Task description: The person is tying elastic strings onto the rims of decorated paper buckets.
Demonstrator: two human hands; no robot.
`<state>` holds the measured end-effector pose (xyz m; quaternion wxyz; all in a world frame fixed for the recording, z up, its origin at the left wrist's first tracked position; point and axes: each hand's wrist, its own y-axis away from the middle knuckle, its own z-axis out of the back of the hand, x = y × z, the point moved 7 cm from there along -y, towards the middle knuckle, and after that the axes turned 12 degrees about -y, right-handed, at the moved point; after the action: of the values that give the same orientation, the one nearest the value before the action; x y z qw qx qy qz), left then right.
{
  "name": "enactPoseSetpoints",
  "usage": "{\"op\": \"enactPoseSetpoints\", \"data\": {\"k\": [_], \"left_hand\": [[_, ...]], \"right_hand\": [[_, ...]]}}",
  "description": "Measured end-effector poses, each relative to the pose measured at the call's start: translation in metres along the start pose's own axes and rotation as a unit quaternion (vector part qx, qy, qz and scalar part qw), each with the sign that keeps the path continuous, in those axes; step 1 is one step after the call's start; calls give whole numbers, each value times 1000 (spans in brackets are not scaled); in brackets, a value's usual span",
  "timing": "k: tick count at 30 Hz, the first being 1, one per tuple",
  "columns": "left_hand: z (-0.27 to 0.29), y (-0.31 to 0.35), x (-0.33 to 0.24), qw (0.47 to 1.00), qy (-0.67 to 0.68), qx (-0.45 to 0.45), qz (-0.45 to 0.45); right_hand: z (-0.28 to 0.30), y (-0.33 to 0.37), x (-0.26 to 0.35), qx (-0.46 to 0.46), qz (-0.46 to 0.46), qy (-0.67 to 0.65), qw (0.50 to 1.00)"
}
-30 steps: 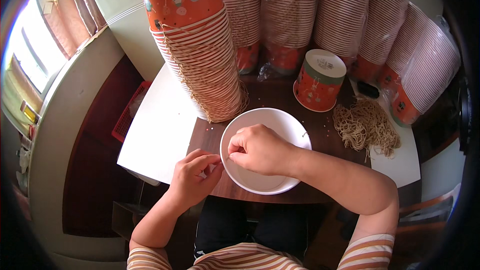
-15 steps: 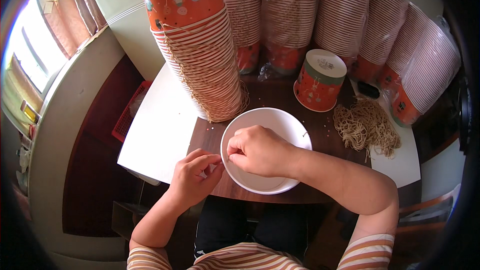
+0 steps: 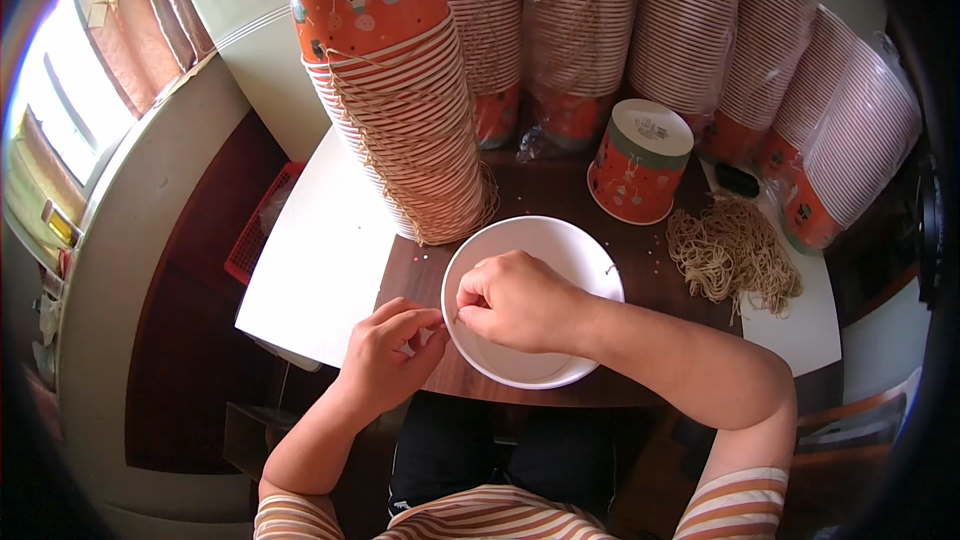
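A white-lined paper bucket (image 3: 550,240) stands mouth up before me near the table's front edge. My right hand (image 3: 520,302) reaches into it, thumb and finger pinched at the left inner wall on a small brownish end of cord (image 3: 458,318). Against the outside of that same wall, my left hand (image 3: 388,352) has its thumb and forefinger closed. What those fingertips grip is too small to make out. On the bucket's right rim a short bit of cord (image 3: 612,269) pokes through the wall.
A tall leaning stack of corded orange buckets (image 3: 400,140) rises at the back left. Plastic-wrapped stacks (image 3: 690,30) line the back. One upturned bucket (image 3: 640,165) and a heap of beige cords (image 3: 735,250) lie right. A red basket (image 3: 250,240) sits beyond the table's left edge.
My right hand has shifted very slightly inside the bucket. My left hand and the bucket stay in place.
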<state>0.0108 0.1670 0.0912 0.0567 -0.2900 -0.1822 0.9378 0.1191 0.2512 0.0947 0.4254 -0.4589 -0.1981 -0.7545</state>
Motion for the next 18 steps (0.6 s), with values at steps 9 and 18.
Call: {"op": "enactPoseSetpoints", "data": {"k": [9, 18], "left_hand": [[0, 0, -1, 1000, 3, -6, -1], [-1, 0, -1, 1000, -5, -8, -6]], "right_hand": [[0, 0, 0, -5, -26, 0, 1000], [-4, -2, -3, 12, -16, -16, 1000]]}}
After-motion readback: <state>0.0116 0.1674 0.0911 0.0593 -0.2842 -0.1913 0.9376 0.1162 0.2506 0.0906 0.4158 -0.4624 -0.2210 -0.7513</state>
